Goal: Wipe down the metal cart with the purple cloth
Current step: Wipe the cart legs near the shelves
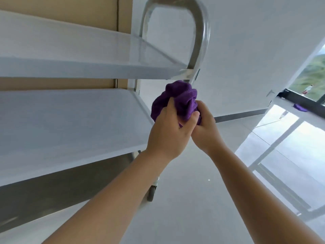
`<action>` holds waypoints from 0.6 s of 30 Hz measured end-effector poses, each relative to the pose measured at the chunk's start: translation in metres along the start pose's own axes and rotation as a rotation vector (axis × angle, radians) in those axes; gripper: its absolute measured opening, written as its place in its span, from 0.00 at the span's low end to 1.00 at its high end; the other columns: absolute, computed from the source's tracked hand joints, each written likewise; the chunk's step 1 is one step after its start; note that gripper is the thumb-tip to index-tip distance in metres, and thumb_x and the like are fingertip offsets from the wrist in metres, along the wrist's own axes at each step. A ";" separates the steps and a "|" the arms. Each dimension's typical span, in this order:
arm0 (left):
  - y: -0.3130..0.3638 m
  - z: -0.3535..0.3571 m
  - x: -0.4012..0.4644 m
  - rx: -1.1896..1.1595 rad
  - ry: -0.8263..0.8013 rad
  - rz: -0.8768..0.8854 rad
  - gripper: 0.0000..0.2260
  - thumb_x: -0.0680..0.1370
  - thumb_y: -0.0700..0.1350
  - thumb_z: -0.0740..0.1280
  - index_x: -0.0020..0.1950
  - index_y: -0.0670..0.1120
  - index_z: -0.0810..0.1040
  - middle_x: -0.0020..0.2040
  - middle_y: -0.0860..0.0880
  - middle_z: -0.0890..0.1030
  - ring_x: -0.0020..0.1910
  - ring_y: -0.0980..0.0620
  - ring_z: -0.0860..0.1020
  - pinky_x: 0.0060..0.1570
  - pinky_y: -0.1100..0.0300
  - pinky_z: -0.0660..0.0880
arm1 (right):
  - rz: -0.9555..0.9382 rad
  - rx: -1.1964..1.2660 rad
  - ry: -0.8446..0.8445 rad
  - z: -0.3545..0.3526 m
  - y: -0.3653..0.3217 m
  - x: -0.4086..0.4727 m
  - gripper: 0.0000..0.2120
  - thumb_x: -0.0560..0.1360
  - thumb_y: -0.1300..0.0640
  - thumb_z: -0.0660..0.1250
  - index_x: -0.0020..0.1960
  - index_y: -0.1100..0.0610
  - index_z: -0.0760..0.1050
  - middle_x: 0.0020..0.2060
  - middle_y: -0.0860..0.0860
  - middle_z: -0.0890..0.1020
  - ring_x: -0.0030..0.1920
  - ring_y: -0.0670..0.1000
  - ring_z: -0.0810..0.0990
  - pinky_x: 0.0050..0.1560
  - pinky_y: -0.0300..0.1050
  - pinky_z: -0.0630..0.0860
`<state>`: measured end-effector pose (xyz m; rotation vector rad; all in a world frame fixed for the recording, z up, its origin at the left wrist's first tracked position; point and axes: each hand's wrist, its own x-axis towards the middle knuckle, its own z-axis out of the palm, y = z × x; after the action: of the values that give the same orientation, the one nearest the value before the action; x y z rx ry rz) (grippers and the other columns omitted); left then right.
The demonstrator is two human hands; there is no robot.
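**Both hands bunched the cloth at the cart's upright**

I could read no brand, label or writing anywhere. The purple cloth (177, 101) was a deep violet, plush, crumpled into a ball. My left hand (169, 132) and right hand (204, 129) both gripped it, fingers (194, 118) curled into its folds. It sat just below the corner of the upper shelf (88, 50), against the tubular handle (202, 41) of the metal cart (70, 120), whose shelves looked pale and glossy.

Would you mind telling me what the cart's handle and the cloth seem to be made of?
The cart handle looks like polished metal tubing, probably stainless steel, given its mirror-like reflections. The purple cloth looks like soft, matte microfibre or terry, judging by its fuzzy nap and loose bunching.
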<state>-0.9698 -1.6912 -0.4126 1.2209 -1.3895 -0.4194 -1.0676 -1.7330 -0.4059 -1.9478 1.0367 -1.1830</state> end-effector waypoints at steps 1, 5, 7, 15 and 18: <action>0.004 0.007 0.007 0.032 0.028 0.037 0.26 0.71 0.65 0.56 0.63 0.53 0.69 0.50 0.54 0.77 0.49 0.55 0.77 0.48 0.51 0.78 | -0.014 0.012 0.034 -0.008 0.002 0.007 0.10 0.65 0.56 0.67 0.45 0.46 0.72 0.49 0.52 0.75 0.45 0.45 0.76 0.46 0.39 0.74; 0.021 0.026 0.034 0.283 0.196 0.101 0.35 0.69 0.70 0.51 0.69 0.51 0.64 0.54 0.52 0.73 0.54 0.54 0.71 0.56 0.48 0.72 | -0.074 0.068 0.200 -0.038 -0.002 0.040 0.09 0.66 0.60 0.63 0.44 0.49 0.71 0.47 0.44 0.70 0.46 0.44 0.74 0.46 0.40 0.73; 0.029 0.031 0.051 0.364 0.257 0.117 0.37 0.69 0.70 0.49 0.73 0.53 0.59 0.57 0.50 0.70 0.57 0.53 0.68 0.58 0.51 0.68 | -0.072 0.169 0.247 -0.052 -0.008 0.061 0.09 0.66 0.59 0.61 0.45 0.51 0.71 0.49 0.45 0.70 0.48 0.47 0.75 0.46 0.36 0.74; 0.035 0.038 0.131 0.625 0.401 0.203 0.23 0.75 0.56 0.60 0.68 0.50 0.72 0.51 0.45 0.67 0.50 0.45 0.69 0.52 0.56 0.64 | 0.020 0.452 0.363 -0.067 -0.015 0.138 0.04 0.76 0.59 0.61 0.51 0.53 0.69 0.44 0.48 0.77 0.42 0.47 0.78 0.46 0.43 0.76; 0.034 0.036 0.150 0.546 0.465 0.212 0.22 0.76 0.51 0.62 0.69 0.47 0.71 0.60 0.39 0.68 0.57 0.41 0.69 0.60 0.58 0.64 | -0.131 0.548 0.188 -0.051 -0.027 0.148 0.16 0.78 0.57 0.61 0.65 0.48 0.65 0.60 0.47 0.75 0.59 0.44 0.76 0.58 0.41 0.75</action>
<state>-0.9819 -1.8167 -0.3180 1.4662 -1.2360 0.4028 -1.0636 -1.8528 -0.3018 -1.5075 0.5884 -1.5536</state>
